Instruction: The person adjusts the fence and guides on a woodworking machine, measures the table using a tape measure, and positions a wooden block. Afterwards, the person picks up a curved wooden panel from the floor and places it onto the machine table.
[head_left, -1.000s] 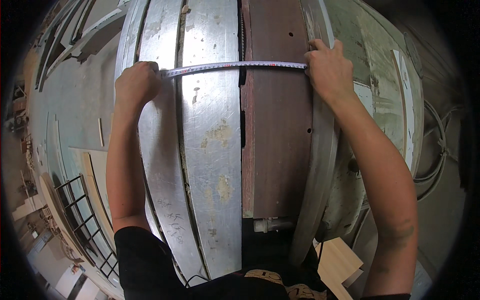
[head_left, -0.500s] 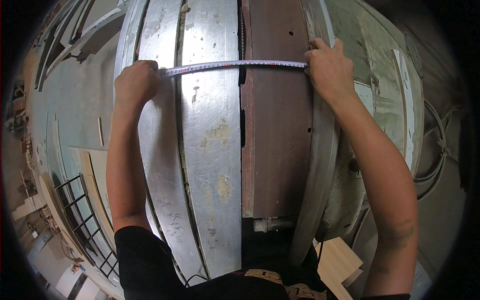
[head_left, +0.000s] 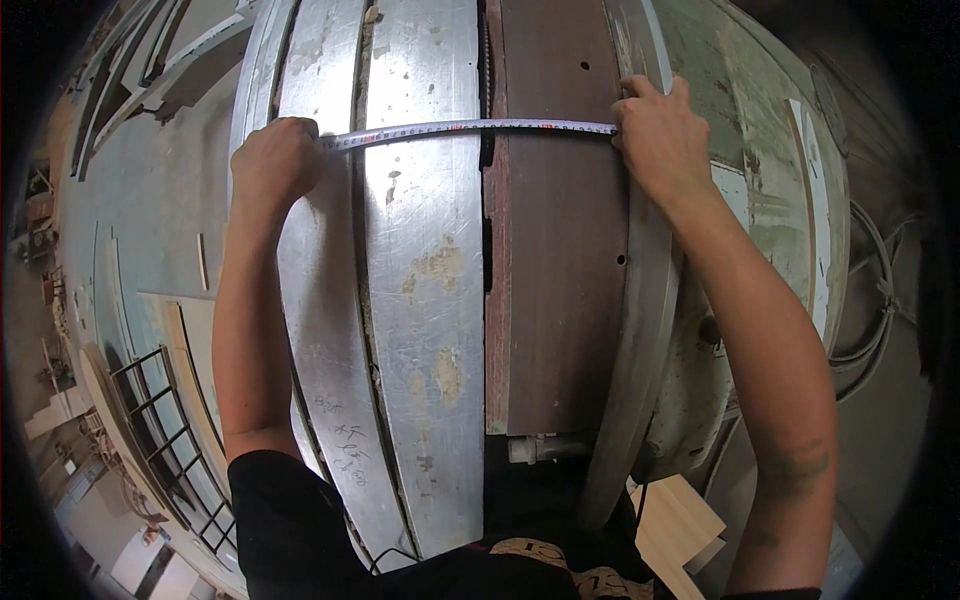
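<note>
**A:** So we've got the tape measure [head_left: 470, 127] pulled flat across the machine top, running from the left steel plate over the gap to the far edge of the brown board [head_left: 560, 250].

**B:** Yep. Our left hand [head_left: 272, 165] is curled into a closed fist over the tape's left end, and our right hand [head_left: 662, 135] pins the other end, fingers bent down on the board's right edge by the curved metal rail [head_left: 640, 360].

**A:** Anything in the way?

**B:** Not really, only the dark slot between the steel table [head_left: 425, 300] and the board, and the tape bridges it. Off to the left there's a black wire rack [head_left: 165, 440] on the floor, pale wood offcuts [head_left: 680, 525] bottom right, and cables [head_left: 870, 300] hanging on the right.
</note>
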